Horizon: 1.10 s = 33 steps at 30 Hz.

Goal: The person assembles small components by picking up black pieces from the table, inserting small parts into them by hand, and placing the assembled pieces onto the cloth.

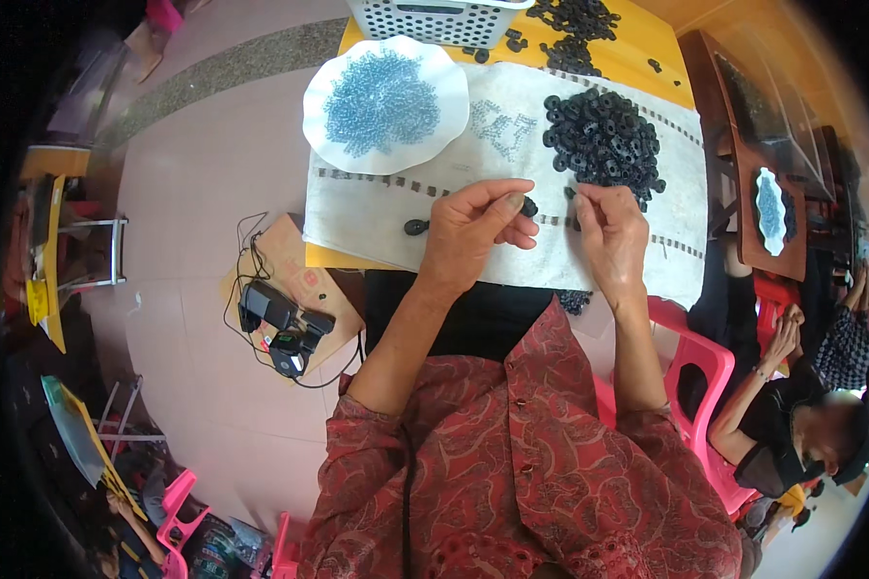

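Note:
My left hand (473,232) is over the front of the white cloth, thumb and fingers closed on a small black ring-like part (529,206). To its right, my right hand (610,230) pinches with thumb and forefinger. A tiny dark piece (570,193) shows at those fingertips, too small to make out fully. Just beyond the right hand is a heap of black ring-shaped parts (603,135). Another black part (416,227) lies on the cloth left of my left hand. Small clear bluish pieces (381,101) fill a white scalloped plate (447,72); more clear pieces (502,130) lie loose beside it.
A white perforated basket (454,27) stands at the back of the yellow table (637,43), near more black parts (574,19). On the floor at left, black adapters and cables (285,323) rest on a cardboard box (333,299). A pink chair (700,367) and another person (782,425) are at right.

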### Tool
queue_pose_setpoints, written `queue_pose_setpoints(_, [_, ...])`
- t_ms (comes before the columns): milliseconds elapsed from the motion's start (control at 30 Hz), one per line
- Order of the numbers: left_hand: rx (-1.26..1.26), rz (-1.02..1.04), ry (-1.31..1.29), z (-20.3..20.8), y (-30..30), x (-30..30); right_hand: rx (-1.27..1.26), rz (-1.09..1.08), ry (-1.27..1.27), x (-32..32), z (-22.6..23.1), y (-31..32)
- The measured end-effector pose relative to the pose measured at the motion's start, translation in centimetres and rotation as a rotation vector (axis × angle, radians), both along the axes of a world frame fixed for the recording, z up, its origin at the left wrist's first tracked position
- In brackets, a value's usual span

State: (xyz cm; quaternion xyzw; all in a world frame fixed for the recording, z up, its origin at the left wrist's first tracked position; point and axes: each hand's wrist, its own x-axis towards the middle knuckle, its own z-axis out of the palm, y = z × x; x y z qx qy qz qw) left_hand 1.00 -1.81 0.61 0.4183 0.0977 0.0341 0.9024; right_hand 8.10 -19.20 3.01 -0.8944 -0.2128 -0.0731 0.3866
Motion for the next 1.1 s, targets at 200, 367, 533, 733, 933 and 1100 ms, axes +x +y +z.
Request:
queue_pose_setpoints(200, [-0.144,-0.007,0.014,-0.6,0.0,0.1,-0.314,-0.046,-0.105,0.3,0.1,0.6])
queue_pose_setpoints(367, [-0.267,-0.024,0.014,-0.9,0.0,0.0,-0.309,-0.008,-0.103,0.2,0.0,0.9])
queue_pose_setpoints(533, [-0.398,-0.072,0.007,-0.7,0.1,0.1,-0.008,-0.010,0.032,0.0,-0.5,0.3])
queue_pose_setpoints(733, [-0.375,-0.076,-0.006,-1.0,-0.1,0.1,0.419,0.008,0.534,-1.7,2.6,1.2])
queue_pose_setpoints(933, [-0.318,-0.018,0.006,-0.7,-0.8,0.1,0.515,0.089,0.632,-2.4,3.1,1.6])
queue_pose_setpoints(1100, [-0.271,-0.020,-0.010,-0.6,-1.0,0.1,0.544,0.101,0.652,-2.3,2.5,1.8])
